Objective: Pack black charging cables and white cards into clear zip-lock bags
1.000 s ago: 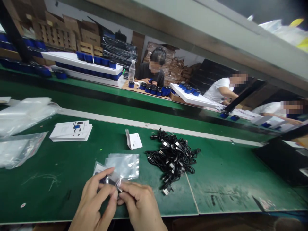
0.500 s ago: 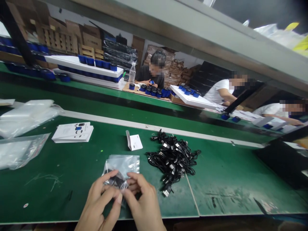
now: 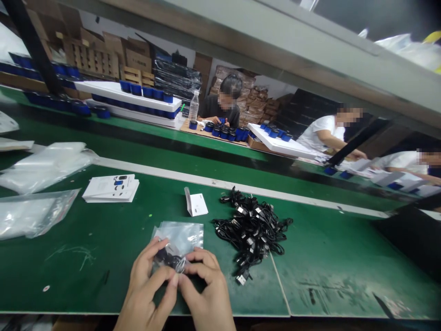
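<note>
Clear bag (image 3: 171, 251) pinched by left hand (image 3: 149, 281) and right hand (image 3: 206, 281); print on leaflets (image 3: 110, 189) illegible.

The 2 hands, left hand (image 3: 146, 287) and right hand (image 3: 209, 287), were bare, with slim, tapering fingers (image 3: 201, 271) and rounded knuckles. The wrists were bare too; the nails showed too small for detail.

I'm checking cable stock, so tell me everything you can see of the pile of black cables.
The pile of black cables is a tangled heap of thin, plastic-looking cables, many in looped bundles. Silvery, metal-looking plugs show throughout, one jutting out at the near end. It lies on the green table, over a pale seam, to the right of the right hand, which does not touch it. Overlap hides the exact count.
</note>
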Motion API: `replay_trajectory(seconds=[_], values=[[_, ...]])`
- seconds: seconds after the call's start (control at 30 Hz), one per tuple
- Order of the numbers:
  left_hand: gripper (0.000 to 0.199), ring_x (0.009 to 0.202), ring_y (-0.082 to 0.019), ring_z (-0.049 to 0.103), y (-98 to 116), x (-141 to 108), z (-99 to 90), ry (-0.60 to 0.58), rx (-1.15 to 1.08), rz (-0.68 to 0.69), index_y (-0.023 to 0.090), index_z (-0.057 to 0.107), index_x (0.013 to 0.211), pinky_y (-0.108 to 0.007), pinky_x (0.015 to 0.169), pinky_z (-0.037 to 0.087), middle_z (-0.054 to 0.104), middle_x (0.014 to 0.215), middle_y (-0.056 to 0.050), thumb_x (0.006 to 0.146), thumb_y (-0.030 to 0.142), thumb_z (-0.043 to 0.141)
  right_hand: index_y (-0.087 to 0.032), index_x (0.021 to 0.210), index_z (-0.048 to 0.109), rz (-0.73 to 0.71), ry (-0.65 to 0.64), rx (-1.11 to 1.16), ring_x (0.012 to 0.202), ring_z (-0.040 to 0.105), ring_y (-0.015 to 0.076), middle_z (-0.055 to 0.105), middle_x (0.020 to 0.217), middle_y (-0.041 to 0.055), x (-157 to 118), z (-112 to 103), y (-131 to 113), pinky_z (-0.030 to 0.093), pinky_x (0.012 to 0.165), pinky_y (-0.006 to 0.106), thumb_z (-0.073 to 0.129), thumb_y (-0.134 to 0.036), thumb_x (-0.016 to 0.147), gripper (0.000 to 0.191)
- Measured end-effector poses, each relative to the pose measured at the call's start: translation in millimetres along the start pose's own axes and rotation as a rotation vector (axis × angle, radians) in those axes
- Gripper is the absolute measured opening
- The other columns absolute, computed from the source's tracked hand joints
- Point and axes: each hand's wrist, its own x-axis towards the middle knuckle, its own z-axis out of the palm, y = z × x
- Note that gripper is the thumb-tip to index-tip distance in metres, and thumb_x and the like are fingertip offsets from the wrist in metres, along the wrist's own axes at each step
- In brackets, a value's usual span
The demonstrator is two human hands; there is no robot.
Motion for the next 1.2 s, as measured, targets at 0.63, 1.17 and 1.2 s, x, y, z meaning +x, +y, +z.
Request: replay_trajectory(seconds=[0.63, 1.17, 1.2], values=[[0.018, 0.07, -0.018, 0.071, 9, 54, -45.7, -0.55, -0.103, -0.328, 0.027, 0.072, 0.085, -0.021, 0.064, 0.055, 0.076, 0.078, 0.004, 0.07, 0.032, 0.065, -0.02, 0.109, 0.06, 0.159, -0.243, 0.417, 0.078, 0.062, 0.0165, 0.068, 0.091, 0.0031, 15, -35, -18, 0.049, 0.071, 0.025, 0.068, -0.015, 0.073, 0.037], [0.027, 0.068, -0.016, 0.063, -3, 29, -42.4, -0.49, -0.173, -0.341, 0.024, 0.066, 0.067, -0.022, 0.064, 0.048, 0.064, 0.068, 0.003, 0.081, 0.044, 0.054, -0.016, 0.061, 0.057, 0.168, -0.103, 0.319, 0.062, 0.052, 0.0128, 0.055, 0.064, 0.0001, 12, -37, -9, 0.041, 0.059, 0.022, 0.057, -0.021, 0.077, 0.017], [0.027, 0.068, -0.016, 0.063, -3, 27, -42.1, -0.493, -0.167, -0.333, 0.025, 0.065, 0.067, -0.021, 0.065, 0.048, 0.064, 0.068, 0.003, 0.082, 0.044, 0.053, -0.017, 0.061, 0.057, 0.161, -0.092, 0.318, 0.062, 0.052, 0.0128, 0.055, 0.064, 0.0001, 12, -37, -10, 0.041, 0.059, 0.022, 0.057, -0.021, 0.078, 0.017]])
